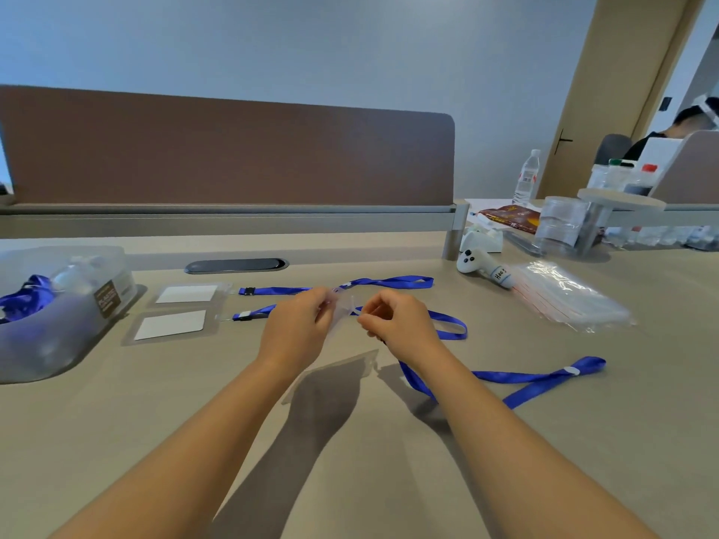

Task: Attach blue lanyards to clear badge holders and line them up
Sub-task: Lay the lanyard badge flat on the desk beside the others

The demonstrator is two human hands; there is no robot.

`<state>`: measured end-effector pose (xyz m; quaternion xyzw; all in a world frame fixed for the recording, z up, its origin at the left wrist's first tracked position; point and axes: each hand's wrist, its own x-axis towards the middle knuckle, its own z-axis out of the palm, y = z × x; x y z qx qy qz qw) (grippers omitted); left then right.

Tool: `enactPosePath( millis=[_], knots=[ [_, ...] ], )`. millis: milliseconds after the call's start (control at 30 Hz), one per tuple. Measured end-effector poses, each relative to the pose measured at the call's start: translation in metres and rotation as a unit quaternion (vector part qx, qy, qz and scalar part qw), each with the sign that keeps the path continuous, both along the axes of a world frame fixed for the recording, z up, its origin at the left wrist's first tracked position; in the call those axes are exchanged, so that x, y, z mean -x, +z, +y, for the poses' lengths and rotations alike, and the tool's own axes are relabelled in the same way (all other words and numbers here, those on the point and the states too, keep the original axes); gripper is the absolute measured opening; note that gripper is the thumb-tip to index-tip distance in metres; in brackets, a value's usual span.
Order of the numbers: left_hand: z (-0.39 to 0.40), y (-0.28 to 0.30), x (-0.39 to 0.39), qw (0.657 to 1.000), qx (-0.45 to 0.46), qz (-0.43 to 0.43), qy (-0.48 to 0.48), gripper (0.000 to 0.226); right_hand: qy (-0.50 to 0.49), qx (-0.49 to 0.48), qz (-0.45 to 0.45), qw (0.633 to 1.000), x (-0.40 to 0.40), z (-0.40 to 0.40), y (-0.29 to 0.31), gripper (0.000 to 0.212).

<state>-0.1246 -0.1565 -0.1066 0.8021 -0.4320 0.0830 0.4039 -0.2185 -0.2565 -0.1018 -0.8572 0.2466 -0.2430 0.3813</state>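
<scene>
My left hand point(297, 324) pinches a clear badge holder point(342, 311) held above the desk. My right hand point(393, 320) grips the clip end of a blue lanyard point(521, 377) right at the holder's edge; the strap trails off to the right across the table. Whether the clip is hooked in is hidden by my fingers. Two clear badge holders with white cards point(186, 294) point(171, 325) lie side by side at the left, each joined to a blue lanyard point(389, 282) point(451, 324) stretched rightward.
A clear plastic box point(58, 305) with more blue lanyards sits at the far left. A bag of clear holders point(568, 297) and a white controller point(482, 266) lie at the right. Bottles and jars stand behind. A brown divider point(233, 157) runs along the back.
</scene>
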Motion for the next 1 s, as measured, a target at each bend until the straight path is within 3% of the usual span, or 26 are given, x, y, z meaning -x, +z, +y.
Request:
enactPosePath(
  millis=[233, 500, 667, 833, 1000],
  knots=[
    [0.017, 0.005, -0.005, 1.000, 0.004, -0.004, 0.001, 0.026, 0.008, 0.061, 0.001, 0.998, -0.009, 0.016, 0.002, 0.016],
    [0.029, 0.005, -0.013, 0.999, -0.023, -0.017, -0.021, 0.025, -0.004, 0.094, -0.034, 0.995, -0.022, 0.026, 0.006, 0.016],
    [0.040, 0.007, -0.020, 0.999, -0.015, -0.027, -0.018, 0.031, 0.044, -0.087, -0.077, 0.992, -0.030, 0.034, 0.007, 0.010],
    [0.052, 0.003, -0.030, 0.998, -0.013, -0.055, -0.025, 0.033, 0.101, -0.281, -0.123, 0.946, -0.037, 0.040, 0.010, 0.005],
    [0.061, 0.004, -0.031, 0.997, 0.022, -0.067, -0.014, 0.031, 0.104, -0.346, -0.127, 0.924, -0.046, 0.047, 0.014, 0.012]
  ],
)
